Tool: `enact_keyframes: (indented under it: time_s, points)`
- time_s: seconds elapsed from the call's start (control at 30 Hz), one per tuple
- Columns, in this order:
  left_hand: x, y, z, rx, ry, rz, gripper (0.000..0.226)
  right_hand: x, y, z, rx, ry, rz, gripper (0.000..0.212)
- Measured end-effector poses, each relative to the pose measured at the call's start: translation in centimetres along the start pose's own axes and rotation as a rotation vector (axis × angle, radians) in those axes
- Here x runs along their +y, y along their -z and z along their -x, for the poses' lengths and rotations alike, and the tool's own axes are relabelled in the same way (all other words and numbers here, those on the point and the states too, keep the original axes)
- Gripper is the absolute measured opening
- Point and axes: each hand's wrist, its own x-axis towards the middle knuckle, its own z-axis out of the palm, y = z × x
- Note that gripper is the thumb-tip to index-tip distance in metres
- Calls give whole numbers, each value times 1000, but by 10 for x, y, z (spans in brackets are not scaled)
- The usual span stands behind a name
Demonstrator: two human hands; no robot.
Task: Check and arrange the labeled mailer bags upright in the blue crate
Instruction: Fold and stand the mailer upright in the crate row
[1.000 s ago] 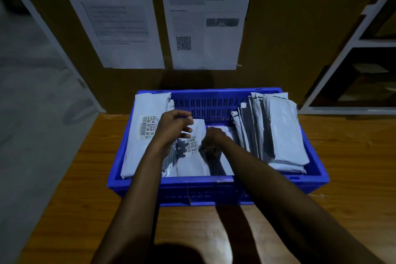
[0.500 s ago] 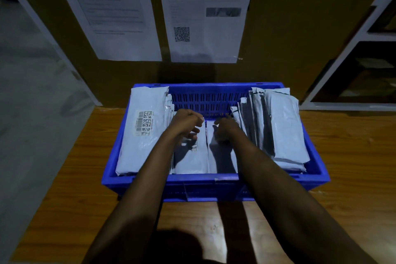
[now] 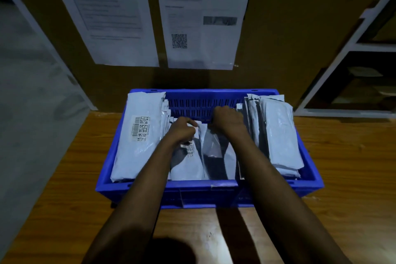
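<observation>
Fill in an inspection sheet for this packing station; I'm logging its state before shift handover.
Surface: brown wood-grain tabletop, bare around the crate.
Job's things: blue slatted plastic crate on the tabletop; grey-white plastic mailer bags stand on edge at its left and right sides, the outer left bag showing a barcode label; more bags in the middle.
Clutter: nothing seen.
Grippers: left hand and right hand both closed on the top edges of the middle bags.
Cables: nothing seen.
Surroundings: white printed paper notices on a brown board behind; white shelving frame at right.
</observation>
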Motion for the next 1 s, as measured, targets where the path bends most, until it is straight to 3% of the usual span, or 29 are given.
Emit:
enact_keyframes:
  time_s: [0.17, 0.27, 0.37, 0.5, 0.63, 0.73, 1.0]
  points:
    - [-1, 14, 8, -286, -35, -68, 46, 9, 71, 17, 118, -3, -118, 37]
    - [-2, 21, 14, -322, -30, 29, 58, 23, 108, 32, 215, -52, -235, 33]
    - [1, 26, 20, -258, -51, 242, 50, 44, 128, 44, 304, -54, -417, 20]
    - [9, 31, 29, -226, -67, 500, 46, 73, 136, 57, 453, -103, -726, 30]
    - [25, 34, 40, -233, -141, 794, 31, 94, 121, 73, 500, -144, -1065, 23]
    - [38, 37, 48, -111, -222, 800, 23, 99, 106, 85, 471, -140, -1201, 21]
    - [55, 53, 73, 157, -456, 765, 44, 99, 88, 108, 503, -109, -1314, 24]
